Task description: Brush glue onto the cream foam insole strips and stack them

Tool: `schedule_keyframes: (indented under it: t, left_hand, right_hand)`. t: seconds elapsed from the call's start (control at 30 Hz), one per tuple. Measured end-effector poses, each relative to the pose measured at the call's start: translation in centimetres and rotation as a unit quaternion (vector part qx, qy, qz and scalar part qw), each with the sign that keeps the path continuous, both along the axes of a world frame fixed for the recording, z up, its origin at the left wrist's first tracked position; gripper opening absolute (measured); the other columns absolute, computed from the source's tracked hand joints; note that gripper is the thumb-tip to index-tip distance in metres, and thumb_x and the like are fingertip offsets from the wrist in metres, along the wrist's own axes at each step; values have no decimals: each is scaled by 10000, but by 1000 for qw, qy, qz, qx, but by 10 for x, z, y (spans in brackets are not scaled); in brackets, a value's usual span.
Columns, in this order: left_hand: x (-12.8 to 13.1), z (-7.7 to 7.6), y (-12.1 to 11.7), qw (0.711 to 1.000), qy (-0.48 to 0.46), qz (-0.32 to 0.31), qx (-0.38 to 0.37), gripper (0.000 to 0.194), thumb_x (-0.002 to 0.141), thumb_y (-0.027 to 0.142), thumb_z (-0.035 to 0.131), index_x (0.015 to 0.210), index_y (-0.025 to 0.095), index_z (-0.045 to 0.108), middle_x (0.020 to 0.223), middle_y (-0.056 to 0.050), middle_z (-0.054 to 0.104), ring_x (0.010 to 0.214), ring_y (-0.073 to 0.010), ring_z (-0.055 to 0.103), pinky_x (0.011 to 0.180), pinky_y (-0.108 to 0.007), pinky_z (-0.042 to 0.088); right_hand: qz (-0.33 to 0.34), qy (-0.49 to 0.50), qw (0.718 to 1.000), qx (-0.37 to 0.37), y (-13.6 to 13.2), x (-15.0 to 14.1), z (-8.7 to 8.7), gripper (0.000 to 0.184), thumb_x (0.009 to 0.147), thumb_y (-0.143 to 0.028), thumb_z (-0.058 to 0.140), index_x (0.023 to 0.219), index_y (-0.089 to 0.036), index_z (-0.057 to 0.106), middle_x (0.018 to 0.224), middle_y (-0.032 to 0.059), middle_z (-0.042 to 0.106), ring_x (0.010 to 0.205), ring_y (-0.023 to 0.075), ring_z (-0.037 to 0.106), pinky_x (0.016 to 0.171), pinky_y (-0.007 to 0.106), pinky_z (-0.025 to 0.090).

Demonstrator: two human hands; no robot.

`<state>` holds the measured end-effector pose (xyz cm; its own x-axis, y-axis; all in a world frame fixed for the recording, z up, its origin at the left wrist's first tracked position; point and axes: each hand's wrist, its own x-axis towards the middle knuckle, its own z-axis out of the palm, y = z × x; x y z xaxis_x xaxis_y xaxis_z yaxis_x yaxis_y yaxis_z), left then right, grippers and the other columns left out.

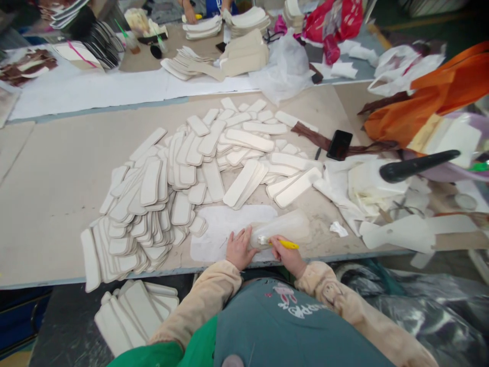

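Note:
My right hand (pixel 288 255) is closed round a yellow-handled brush (pixel 289 244). The brush's pale bristles touch a long, translucent off-white piece (pixel 286 228) near the table's front edge. My left hand (pixel 240 248) lies flat with its fingers stretched out, pressing at the left end of that piece. Under both is a white sheet of paper (pixel 214 219). Just beyond the sheet spreads a big heap of white rounded strips (pixel 206 142), overlapping in stacks across the table.
More white strips (pixel 133 311) lie on a dark surface below the table at left. To the right stand a white container (pixel 367 181) with a black handle (pixel 420 165) and a phone (pixel 340 145). Across the far table, a co-worker's hand (pixel 189 12) shows beside stacked pieces.

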<state>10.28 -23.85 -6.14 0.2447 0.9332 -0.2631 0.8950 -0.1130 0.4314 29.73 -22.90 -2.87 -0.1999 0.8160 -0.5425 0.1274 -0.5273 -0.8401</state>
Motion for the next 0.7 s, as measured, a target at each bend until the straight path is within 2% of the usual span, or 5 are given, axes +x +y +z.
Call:
schedule_keyframes:
  t: [0.13, 0.3, 0.43, 0.57, 0.7]
  left_hand:
    - [0, 1, -2, 1000, -5, -1, 4, 842, 797, 520, 585, 1463, 182, 195, 1403, -138, 465, 1324, -261, 389, 1113, -528, 212]
    - [0, 4, -3, 1000, -19, -4, 10, 758, 829, 470, 540, 1456, 194, 215, 1416, -126, 452, 1333, -264, 374, 1111, -554, 204]
    - [-1, 3, -6, 1000, -24, -9, -1, 848, 778, 415, 600, 1466, 165, 171, 1442, -135, 414, 1358, -278, 329, 1124, -572, 160]
    - [3, -1, -9, 1000, -23, 15, 8, 872, 792, 464, 581, 1469, 143, 134, 1437, -147, 417, 1361, -275, 322, 1130, -570, 150]
    - [12, -4, -9, 998, -11, 50, 28, 815, 798, 478, 580, 1451, 154, 215, 1412, -143, 451, 1344, -284, 343, 1115, -551, 209]
  right_hand:
    - [-38, 37, 999, 2, 5, 8, 2, 384, 863, -568, 430, 916, -209, 556, 473, -88, 439, 407, 99, 384, 436, 230, 328]
    - [-2, 72, 997, -17, 12, -11, 5, 412, 841, -603, 433, 880, -209, 545, 481, -82, 455, 401, 97, 389, 429, 232, 342]
    - [-2, 49, 999, -19, 13, -17, 0, 404, 828, -606, 438, 856, -217, 544, 475, -78, 460, 392, 102, 387, 418, 240, 343]
    - [-15, 27, 999, -11, 11, -11, -5, 401, 827, -601, 437, 853, -217, 550, 474, -77, 462, 392, 103, 393, 418, 239, 347]
    - [-21, 36, 999, -11, 10, -8, -6, 395, 834, -589, 433, 867, -216, 557, 477, -81, 462, 397, 102, 401, 430, 236, 356]
